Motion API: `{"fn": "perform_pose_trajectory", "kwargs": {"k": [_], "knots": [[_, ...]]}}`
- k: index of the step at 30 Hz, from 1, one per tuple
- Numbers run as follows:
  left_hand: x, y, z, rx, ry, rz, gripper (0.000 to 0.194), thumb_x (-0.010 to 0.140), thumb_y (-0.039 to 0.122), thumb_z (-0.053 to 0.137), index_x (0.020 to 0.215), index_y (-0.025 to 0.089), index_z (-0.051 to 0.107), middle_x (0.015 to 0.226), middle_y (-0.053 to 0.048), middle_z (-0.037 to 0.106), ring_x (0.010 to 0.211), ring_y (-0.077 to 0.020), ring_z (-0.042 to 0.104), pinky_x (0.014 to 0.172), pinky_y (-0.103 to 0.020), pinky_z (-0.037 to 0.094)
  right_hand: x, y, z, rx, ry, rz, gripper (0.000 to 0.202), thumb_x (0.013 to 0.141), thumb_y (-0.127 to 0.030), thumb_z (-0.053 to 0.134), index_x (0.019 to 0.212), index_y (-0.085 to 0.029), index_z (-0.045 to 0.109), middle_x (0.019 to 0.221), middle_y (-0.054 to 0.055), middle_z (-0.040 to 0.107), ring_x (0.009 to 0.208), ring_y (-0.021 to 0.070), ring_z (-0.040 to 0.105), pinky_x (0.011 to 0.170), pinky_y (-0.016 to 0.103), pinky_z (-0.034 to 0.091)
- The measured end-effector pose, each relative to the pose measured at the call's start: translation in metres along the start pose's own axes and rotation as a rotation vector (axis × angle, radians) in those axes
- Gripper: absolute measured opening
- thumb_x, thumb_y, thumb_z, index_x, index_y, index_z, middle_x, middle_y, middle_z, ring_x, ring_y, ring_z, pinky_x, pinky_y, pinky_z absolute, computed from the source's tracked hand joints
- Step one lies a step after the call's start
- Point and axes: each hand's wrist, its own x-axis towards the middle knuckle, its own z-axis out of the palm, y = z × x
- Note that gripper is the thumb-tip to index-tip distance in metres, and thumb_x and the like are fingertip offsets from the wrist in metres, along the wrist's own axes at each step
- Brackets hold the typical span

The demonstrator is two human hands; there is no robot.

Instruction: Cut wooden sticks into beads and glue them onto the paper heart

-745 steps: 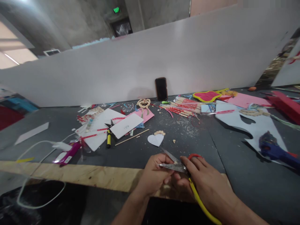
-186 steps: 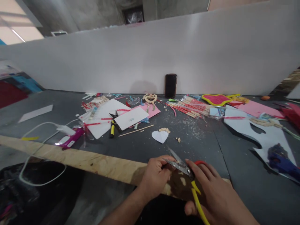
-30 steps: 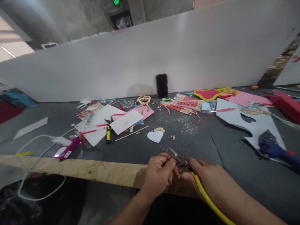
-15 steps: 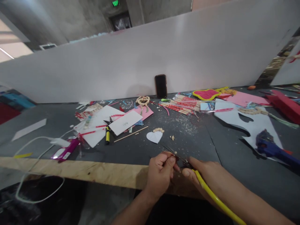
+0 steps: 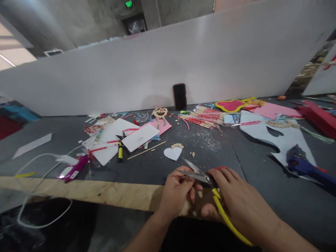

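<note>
My right hand [image 5: 231,196] grips scissors [image 5: 203,175] with yellow handles, their blades spread apart. The blades point left, over the fingers of my left hand [image 5: 180,189]. Those fingers are pinched together at the table's front edge, and what they hold is hidden. Just beyond the blade tips lies a white paper heart [image 5: 172,153]. A curved row of small pale wooden bits [image 5: 177,145] runs along its upper right edge. A small heap of similar pieces [image 5: 192,154] sits right of the heart.
Thin sticks [image 5: 147,150], yellow-handled pliers [image 5: 120,152] and white cards [image 5: 141,137] lie to the left, near a purple device [image 5: 73,168]. A phone [image 5: 180,96] leans on the white partition. Red-patterned sticks [image 5: 202,117] lie behind; a blue glue gun [image 5: 312,169] lies right.
The scissors' blades have gone from nearly closed to wide apart. My right hand's fingers have spread and turned with the handles. My left hand stays almost in place.
</note>
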Motion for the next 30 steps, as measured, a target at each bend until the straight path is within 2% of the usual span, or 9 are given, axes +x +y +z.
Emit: {"fn": "perform_pose_trajectory", "kwargs": {"k": [4, 10, 14, 17, 20, 26, 30], "knots": [[0.0, 0.0, -0.003, 0.045, -0.039, -0.015, 0.022, 0.077, 0.033, 0.059, 0.07, 0.012, 0.055, 0.055, 0.0, 0.06, 0.035, -0.003, 0.042, 0.038, -0.015, 0.033, -0.002, 0.002, 0.001, -0.016, 0.016, -0.034, 0.053, 0.07, -0.049, 0.057, 0.111, -0.018, 0.048, 0.101, 0.012, 0.057, 0.094, 0.0273, 0.051, 0.077, 0.044, 0.044], [-0.002, 0.01, -0.004, 0.137, -0.072, -0.102, 0.026, 0.073, 0.035, 0.062, 0.065, 0.012, 0.056, 0.05, 0.001, 0.058, 0.031, -0.0017, 0.034, 0.034, -0.015, 0.027, -0.008, 0.001, 0.011, -0.139, 0.101, -0.077, 0.057, 0.074, -0.051, 0.054, 0.117, -0.015, 0.047, 0.097, 0.012, 0.06, 0.091, 0.027, 0.054, 0.072, 0.04, 0.048], [-0.004, 0.012, -0.004, 0.163, -0.053, -0.114, 0.027, 0.074, 0.037, 0.061, 0.064, 0.012, 0.056, 0.045, 0.002, 0.055, 0.029, -0.0013, 0.032, 0.032, -0.015, 0.022, -0.009, 0.001, 0.016, -0.229, 0.126, -0.106, 0.045, 0.083, -0.046, 0.044, 0.116, -0.016, 0.047, 0.093, 0.011, 0.062, 0.083, 0.0245, 0.058, 0.06, 0.033, 0.049], [-0.005, 0.007, -0.003, 0.143, -0.036, -0.095, 0.031, 0.076, 0.042, 0.057, 0.068, 0.012, 0.057, 0.046, 0.002, 0.054, 0.03, -0.0023, 0.033, 0.033, -0.015, 0.025, -0.005, 0.001, 0.014, -0.238, 0.08, -0.093, 0.029, 0.086, -0.038, 0.04, 0.105, -0.018, 0.051, 0.086, 0.008, 0.064, 0.076, 0.0221, 0.061, 0.058, 0.031, 0.047], [-0.005, 0.004, -0.002, 0.19, -0.02, -0.057, 0.03, 0.078, 0.041, 0.056, 0.072, 0.012, 0.057, 0.046, 0.004, 0.051, 0.035, -0.0044, 0.039, 0.037, -0.016, 0.032, -0.001, 0.001, 0.01, -0.187, 0.0, -0.052, 0.021, 0.087, -0.036, 0.039, 0.09, -0.02, 0.053, 0.077, 0.005, 0.065, 0.067, 0.0191, 0.061, 0.055, 0.028, 0.044], [-0.007, 0.007, 0.001, 0.342, 0.022, 0.058, 0.025, 0.082, 0.033, 0.051, 0.069, 0.013, 0.059, 0.041, 0.006, 0.045, 0.036, -0.0053, 0.04, 0.039, -0.016, 0.034, 0.004, 0.0, 0.004, -0.087, -0.073, -0.039, 0.024, 0.087, -0.036, 0.035, 0.078, -0.021, 0.051, 0.058, 0.002, 0.061, 0.05, 0.0159, 0.057, 0.044, 0.024, 0.031], [-0.011, 0.0, 0.012, 0.355, -0.001, 0.039, 0.025, 0.081, 0.032, 0.052, 0.066, 0.013, 0.06, 0.048, 0.003, 0.052, 0.038, -0.0051, 0.043, 0.039, -0.015, 0.034, 0.008, -0.001, -0.003, 0.081, -0.143, 0.084, 0.031, 0.089, -0.039, 0.029, 0.077, -0.022, 0.052, 0.056, 0.001, 0.061, 0.045, 0.0133, 0.055, 0.042, 0.023, 0.028]]}}
